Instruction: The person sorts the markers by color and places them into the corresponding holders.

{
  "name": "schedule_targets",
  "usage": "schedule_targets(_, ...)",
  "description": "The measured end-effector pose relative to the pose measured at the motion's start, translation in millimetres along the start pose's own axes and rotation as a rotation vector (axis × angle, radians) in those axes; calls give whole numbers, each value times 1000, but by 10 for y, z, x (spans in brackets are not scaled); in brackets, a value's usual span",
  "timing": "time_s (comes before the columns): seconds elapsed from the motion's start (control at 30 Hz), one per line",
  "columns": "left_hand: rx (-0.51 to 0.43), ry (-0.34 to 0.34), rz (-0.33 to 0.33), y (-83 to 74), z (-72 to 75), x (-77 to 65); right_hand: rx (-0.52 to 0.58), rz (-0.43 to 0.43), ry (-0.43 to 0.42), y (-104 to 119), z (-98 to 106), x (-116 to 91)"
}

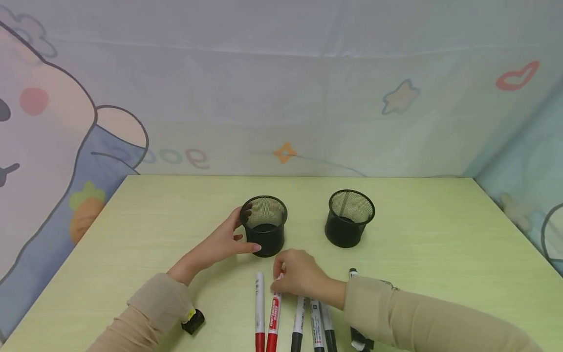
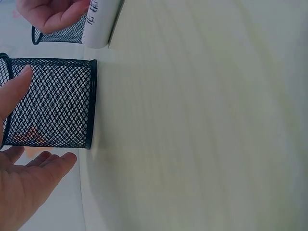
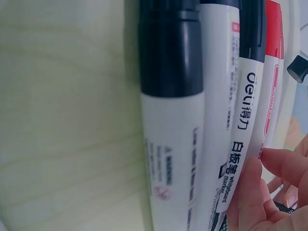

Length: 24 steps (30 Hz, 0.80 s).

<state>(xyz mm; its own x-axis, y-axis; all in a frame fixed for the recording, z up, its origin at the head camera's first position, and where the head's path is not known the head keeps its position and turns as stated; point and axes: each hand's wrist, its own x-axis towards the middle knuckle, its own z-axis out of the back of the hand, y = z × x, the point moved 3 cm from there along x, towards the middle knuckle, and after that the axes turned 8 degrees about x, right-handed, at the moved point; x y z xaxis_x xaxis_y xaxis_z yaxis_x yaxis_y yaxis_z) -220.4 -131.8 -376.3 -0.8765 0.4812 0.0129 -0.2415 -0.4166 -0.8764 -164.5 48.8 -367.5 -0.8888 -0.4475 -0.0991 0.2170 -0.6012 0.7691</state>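
Note:
My left hand (image 1: pixel 228 237) is round the left black mesh pen cup (image 1: pixel 269 239), thumb in front and fingers along its left and back. In the left wrist view, some fingertips show beside the mesh pen cup (image 2: pixel 53 103). My right hand (image 1: pixel 301 275) pinches the upper white end of a red-capped whiteboard marker (image 1: pixel 274 315), just in front of that cup. Another red-capped marker (image 1: pixel 260 303) lies to its left. Black-capped markers (image 1: pixel 298 318) lie to the right; the right wrist view shows a black-capped marker (image 3: pixel 171 125) close up.
A second mesh pen cup (image 1: pixel 345 232) stands upright to the right. One more black marker (image 1: pixel 353 272) lies partly hidden under the right sleeve. A small black object with a yellow part (image 1: pixel 193 321) is beside the left sleeve. A printed cloth (image 1: pixel 308 98) hangs behind the table (image 1: pixel 440 234).

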Motion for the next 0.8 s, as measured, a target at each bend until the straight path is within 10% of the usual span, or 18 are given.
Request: schedule_targets(0.8,1,-2,1,41,-21,29,218,-221,61,-53,-91,9)
